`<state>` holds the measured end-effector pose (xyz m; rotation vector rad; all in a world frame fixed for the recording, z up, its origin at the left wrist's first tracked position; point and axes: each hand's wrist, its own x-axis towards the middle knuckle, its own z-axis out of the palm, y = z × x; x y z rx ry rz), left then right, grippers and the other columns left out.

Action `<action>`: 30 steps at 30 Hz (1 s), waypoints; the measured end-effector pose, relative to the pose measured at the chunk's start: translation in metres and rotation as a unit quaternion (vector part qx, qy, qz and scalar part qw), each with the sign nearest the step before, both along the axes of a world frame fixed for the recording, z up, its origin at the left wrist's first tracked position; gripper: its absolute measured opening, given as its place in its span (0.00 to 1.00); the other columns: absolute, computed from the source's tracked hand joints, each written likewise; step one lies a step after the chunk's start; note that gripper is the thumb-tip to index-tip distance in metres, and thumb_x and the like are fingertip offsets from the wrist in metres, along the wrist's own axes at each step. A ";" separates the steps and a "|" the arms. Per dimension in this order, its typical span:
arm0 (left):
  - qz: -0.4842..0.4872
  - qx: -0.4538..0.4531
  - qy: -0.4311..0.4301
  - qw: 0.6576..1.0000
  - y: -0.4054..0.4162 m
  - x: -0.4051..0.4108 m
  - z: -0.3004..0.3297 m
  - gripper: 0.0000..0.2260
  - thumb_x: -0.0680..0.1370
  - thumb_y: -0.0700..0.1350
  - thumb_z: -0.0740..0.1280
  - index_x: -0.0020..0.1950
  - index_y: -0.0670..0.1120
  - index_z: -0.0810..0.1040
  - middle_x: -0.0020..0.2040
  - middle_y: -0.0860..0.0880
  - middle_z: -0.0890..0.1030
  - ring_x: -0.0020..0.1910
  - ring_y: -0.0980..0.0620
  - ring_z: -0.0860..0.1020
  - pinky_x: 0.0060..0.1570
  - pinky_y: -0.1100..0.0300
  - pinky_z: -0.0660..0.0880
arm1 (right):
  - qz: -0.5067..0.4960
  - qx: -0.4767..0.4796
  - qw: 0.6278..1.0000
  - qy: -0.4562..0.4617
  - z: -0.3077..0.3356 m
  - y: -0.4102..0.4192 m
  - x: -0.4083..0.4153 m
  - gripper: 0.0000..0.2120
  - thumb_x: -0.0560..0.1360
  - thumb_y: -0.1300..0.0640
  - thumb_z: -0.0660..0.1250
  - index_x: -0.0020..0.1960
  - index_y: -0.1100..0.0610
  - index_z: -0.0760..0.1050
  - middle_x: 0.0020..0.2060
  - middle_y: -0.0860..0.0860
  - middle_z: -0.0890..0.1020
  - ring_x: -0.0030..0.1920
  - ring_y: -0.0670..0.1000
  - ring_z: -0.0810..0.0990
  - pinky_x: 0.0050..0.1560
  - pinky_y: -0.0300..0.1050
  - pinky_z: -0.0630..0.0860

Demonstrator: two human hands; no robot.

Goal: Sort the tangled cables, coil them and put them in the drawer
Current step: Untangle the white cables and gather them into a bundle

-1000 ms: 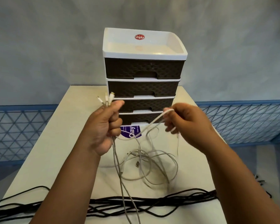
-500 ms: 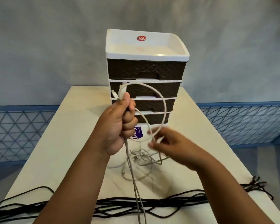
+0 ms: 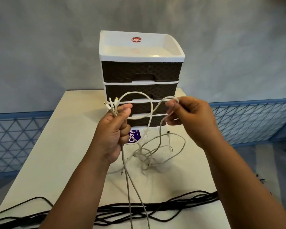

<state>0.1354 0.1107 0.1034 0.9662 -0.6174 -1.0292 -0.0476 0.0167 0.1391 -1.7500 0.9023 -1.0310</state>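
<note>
2 hands share 1 white cable [image 3: 135,95]: left hand [image 3: 113,129] fists its plug ends, right hand [image 3: 186,116] pinches the next loop just right, slack trailing to the worktop [image 3: 59,146].

white cable [image 3: 135,95] looped in front of the drawers [image 3: 141,75], all shut; black cables [image 3: 155,210] tangled well before them.

Both forearms are bare to the frame's edge; the left hand [image 3: 113,131] and right hand [image 3: 191,120] are bare.
</note>
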 end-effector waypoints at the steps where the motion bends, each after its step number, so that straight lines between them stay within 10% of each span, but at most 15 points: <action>1: -0.004 0.000 0.001 1.000 0.000 -0.001 -0.001 0.12 0.81 0.42 0.63 0.63 0.44 0.77 0.30 0.51 0.59 0.26 0.57 0.55 0.26 0.63 0.51 | 0.013 0.006 0.998 -0.063 0.007 0.000 0.002 0.07 0.78 0.56 0.67 0.51 0.59 0.82 0.34 0.54 0.83 0.35 0.53 0.85 0.38 0.46 0.82; 8: -0.033 0.006 -0.029 0.999 0.000 -0.005 -0.005 0.11 0.80 0.46 0.65 0.61 0.46 0.79 0.29 0.53 0.60 0.27 0.56 0.56 0.23 0.65 0.55 | 0.042 -0.045 0.954 -0.295 0.043 0.008 0.015 0.08 0.81 0.59 0.63 0.52 0.61 0.79 0.40 0.57 0.82 0.42 0.57 0.84 0.44 0.47 0.81; 22: -0.140 0.086 -0.265 0.950 -0.012 -0.049 0.001 0.08 0.79 0.48 0.67 0.55 0.47 0.79 0.23 0.61 0.74 0.21 0.62 0.69 0.24 0.69 0.63 | 0.262 0.019 0.900 -0.347 0.068 0.025 0.006 0.14 0.84 0.58 0.51 0.54 0.63 0.74 0.50 0.57 0.84 0.54 0.57 0.84 0.51 0.45 0.81; 26: -0.074 0.036 -0.159 0.984 -0.016 -0.048 0.000 0.05 0.79 0.49 0.66 0.45 0.51 0.80 0.24 0.56 0.65 0.24 0.57 0.59 0.24 0.64 0.56 | 0.256 0.051 0.943 -0.207 0.042 0.011 -0.010 0.16 0.76 0.60 0.66 0.63 0.59 0.74 0.58 0.61 0.79 0.53 0.56 0.84 0.50 0.46 0.80; 30: -0.049 -0.045 -0.045 0.997 -0.016 -0.035 0.013 0.06 0.76 0.51 0.67 0.45 0.51 0.82 0.25 0.55 0.62 0.23 0.58 0.57 0.20 0.65 0.54 | 0.160 0.110 0.966 0.170 -0.005 0.012 -0.016 0.21 0.71 0.58 0.75 0.62 0.53 0.75 0.53 0.57 0.80 0.44 0.48 0.80 0.43 0.41 0.79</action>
